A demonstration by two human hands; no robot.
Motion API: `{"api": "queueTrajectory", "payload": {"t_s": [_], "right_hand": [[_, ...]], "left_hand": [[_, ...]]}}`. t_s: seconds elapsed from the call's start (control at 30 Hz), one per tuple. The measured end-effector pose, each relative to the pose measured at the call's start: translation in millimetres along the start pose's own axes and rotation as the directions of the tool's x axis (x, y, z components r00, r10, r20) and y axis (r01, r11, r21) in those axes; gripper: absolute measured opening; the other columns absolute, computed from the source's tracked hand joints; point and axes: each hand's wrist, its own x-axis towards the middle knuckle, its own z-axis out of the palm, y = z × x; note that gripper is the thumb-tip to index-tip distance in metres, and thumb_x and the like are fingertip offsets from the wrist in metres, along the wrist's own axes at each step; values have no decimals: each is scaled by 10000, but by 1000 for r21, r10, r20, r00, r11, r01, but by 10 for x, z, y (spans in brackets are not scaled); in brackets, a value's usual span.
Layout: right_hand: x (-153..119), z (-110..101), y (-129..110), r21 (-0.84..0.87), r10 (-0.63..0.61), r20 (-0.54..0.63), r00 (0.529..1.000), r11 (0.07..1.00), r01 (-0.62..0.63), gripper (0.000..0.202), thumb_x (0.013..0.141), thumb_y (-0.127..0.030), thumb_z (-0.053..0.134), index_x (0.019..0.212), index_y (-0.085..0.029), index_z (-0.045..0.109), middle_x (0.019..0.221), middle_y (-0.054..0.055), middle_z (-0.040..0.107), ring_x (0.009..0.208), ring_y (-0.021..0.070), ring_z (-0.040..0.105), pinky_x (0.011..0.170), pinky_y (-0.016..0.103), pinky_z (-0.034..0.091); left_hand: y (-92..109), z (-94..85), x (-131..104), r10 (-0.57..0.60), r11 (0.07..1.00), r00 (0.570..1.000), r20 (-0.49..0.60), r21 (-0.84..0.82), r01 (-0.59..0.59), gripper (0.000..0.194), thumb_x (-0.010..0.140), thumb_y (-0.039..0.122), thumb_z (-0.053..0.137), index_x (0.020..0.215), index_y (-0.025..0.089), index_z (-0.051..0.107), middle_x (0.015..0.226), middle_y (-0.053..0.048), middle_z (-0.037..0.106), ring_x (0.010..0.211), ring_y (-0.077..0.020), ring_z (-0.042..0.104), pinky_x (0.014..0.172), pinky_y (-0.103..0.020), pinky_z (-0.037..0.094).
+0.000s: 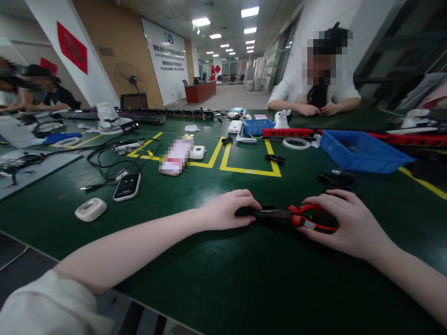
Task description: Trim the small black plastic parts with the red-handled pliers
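My right hand [349, 221] is wrapped round the red handles of a pair of needle-nose pliers [295, 216]. Their dark jaws point left and meet a small black piece [246, 211], which my left hand [232, 211] pinches between thumb and fingers. Its exact kind is hard to make out, since the fingers cover part of it. Both hands are low over the green table [216, 265]. Just beyond my right hand lies a bundle of black cable [335, 179].
A blue bin [363, 153] stands at the right, a smaller blue basket [258, 126] farther back. Leftward lie a phone [176, 156], a black-faced device [127, 186], a white ring-like object [91, 209] and tangled cables [101, 156]. Across the table sits a person [314, 93].
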Motion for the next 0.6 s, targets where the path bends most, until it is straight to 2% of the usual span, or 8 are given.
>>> {"api": "queueTrajectory", "payload": {"t_s": [0.23,0.4,0.6], "right_hand": [[-18,44,-1,51,27,-24,999,998,-26,397,720,-551,756,1020,-303,674,883,88,743,886,411,681,865,647,505],[5,13,-52,42,4,-70,998,999,-1,388,745,-531,743,1040,-298,649,881,77,737,817,367,688,898,630,482],[16,-21,-78,-58,35,-83,996,997,-40,419,794,-536,686,1064,-217,647,918,93,739,852,319,693,896,546,487]], "left_hand": [[10,-12,6,-6,1000,999,32,2,6,232,914,146,652,1145,167,651,1131,-91,624,1054,-211,630,936,-352,527],[5,2,2,-20,999,999,32,31,19,253,911,147,653,1161,181,644,1143,-86,624,1067,-216,633,945,-361,528],[27,6,-3,-48,999,999,3,23,48,355,903,131,654,1249,182,595,1183,-89,628,1086,-218,644,957,-363,535]]}}
